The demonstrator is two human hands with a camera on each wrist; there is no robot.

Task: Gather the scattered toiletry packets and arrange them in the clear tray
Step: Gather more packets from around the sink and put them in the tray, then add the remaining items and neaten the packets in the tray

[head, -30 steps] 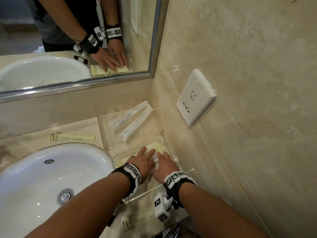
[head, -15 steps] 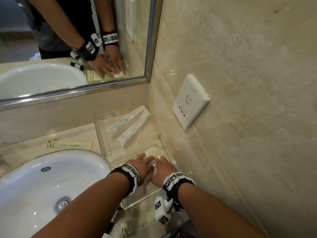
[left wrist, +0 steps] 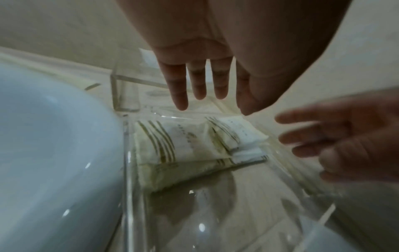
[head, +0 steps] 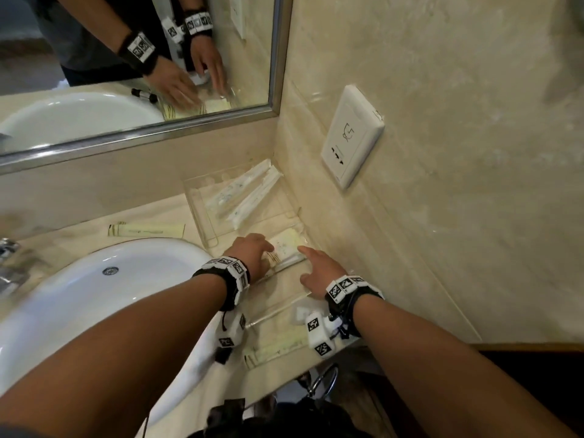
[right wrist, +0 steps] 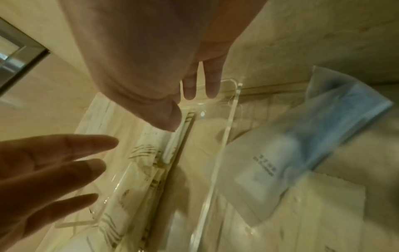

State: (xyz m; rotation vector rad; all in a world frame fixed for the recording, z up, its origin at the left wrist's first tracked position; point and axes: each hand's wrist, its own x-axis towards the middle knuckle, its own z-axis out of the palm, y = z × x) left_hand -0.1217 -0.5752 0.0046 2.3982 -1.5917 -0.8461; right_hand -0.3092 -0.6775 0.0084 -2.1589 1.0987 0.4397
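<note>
Beige marble walls (head: 442,90), framed mirror (head: 126,74)

Left hand (head: 249,251) reaching forward, fingers straight and spread, right hand (head: 319,268) alongside, fingers extended, both palms down

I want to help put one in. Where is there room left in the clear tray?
The clear tray is bare at its near end, between the cream packets and the front wall. The far end is crowded: packets there, with the left hand over them.
</note>
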